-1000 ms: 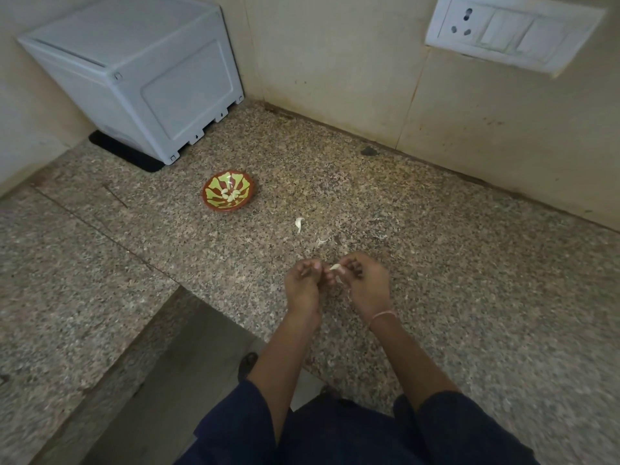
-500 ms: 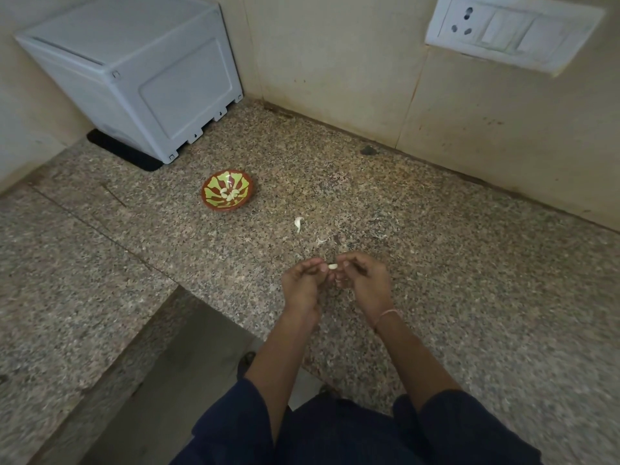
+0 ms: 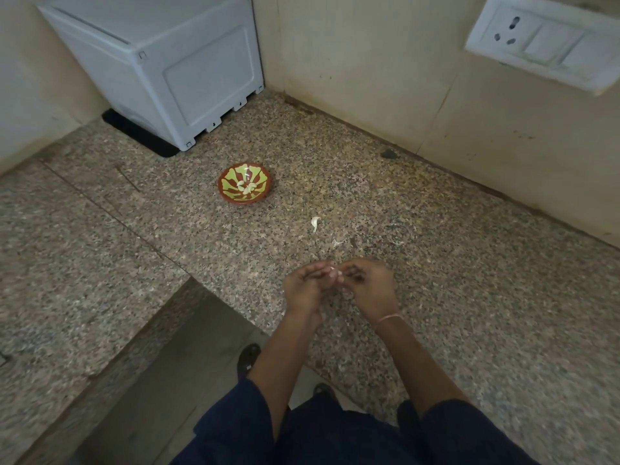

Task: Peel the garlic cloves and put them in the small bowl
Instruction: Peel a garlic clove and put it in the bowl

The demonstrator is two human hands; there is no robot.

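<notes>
You stand at a speckled granite surface [image 3: 453, 313] that runs into a corner of cream tiled walls.

Item 1: the garlic clove [image 3: 336, 272] is a small pale piece held in the air above the surface. It is well apart from the small bowl [image 3: 224, 186], to the right of it and nearer to you.

Item 2: your hands are brought together at the clove. The left hand [image 3: 307, 286] has its fingers curled and pinches the clove from the left. The right hand [image 3: 369, 286] pinches it from the right with its fingertips. How much skin is on the clove cannot be told; it is too small.

Item 3: the small bowl, red-brown with a yellow-green pattern, stands upright on the surface. A few pale peeled cloves [image 3: 246, 187] lie at its bottom.

Item 4: between the bowl and your hands, a pale curved piece [image 3: 315, 223] lies on the surface. Whether it is clove or skin cannot be told. A smaller pale scrap [image 3: 337, 242] lies just beyond it, farther from the bowl.

Item 5: behind the bowl and to its left, a white box-shaped appliance [image 3: 174, 68] sits in the corner on a black mat [image 3: 141, 137].

Item 6: far right of the bowl, high on the wall, is a white switch and socket panel [image 3: 547, 45].

Item 7: a thin band [image 3: 389, 317] circles your right wrist.
</notes>
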